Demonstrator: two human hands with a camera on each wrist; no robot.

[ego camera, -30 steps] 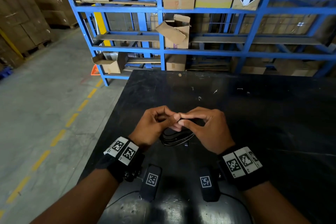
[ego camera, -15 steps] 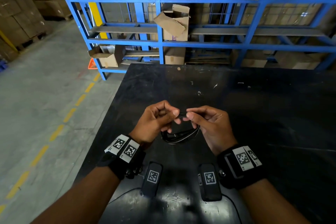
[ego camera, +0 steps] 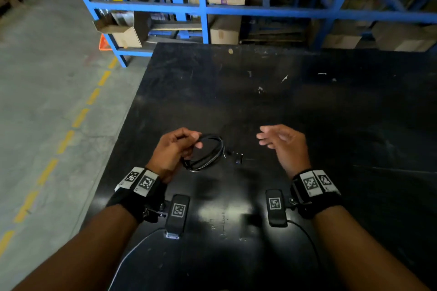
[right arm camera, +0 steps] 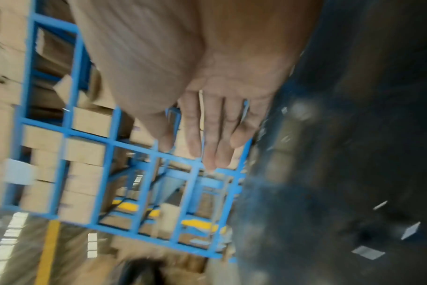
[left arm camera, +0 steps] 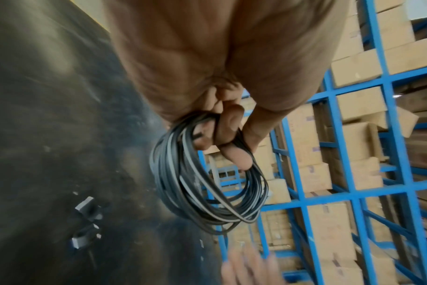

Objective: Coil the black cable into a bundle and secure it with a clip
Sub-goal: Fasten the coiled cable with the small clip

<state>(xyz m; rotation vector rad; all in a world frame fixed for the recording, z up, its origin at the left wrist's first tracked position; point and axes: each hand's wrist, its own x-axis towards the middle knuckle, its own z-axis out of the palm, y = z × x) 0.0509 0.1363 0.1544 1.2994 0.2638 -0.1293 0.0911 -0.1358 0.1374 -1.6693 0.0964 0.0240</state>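
The black cable (ego camera: 209, 153) is wound into a small coil of several loops, just above the black table (ego camera: 307, 106). My left hand (ego camera: 197, 141) grips the coil at its left side, thumb and fingers curled round the strands. In the left wrist view the coil (left arm camera: 207, 185) hangs from the fingers (left arm camera: 228, 135). A small black clip (ego camera: 238, 158) lies on the table just right of the coil; the left wrist view shows two clips (left arm camera: 88, 208). My right hand (ego camera: 268, 139) hovers to the right, fingers (right arm camera: 207, 135) straight and spread, holding nothing.
Blue steel racking (ego camera: 203, 9) with cardboard boxes (ego camera: 123, 30) stands behind the table's far edge. The table's left edge drops to a concrete floor (ego camera: 47, 78) with a dashed yellow line. Black camera modules (ego camera: 177, 215) hang at both wrists.
My right hand has let go of the coil, opened and swung away to the right. The left hand keeps the coil alone. The head has tilted further down.
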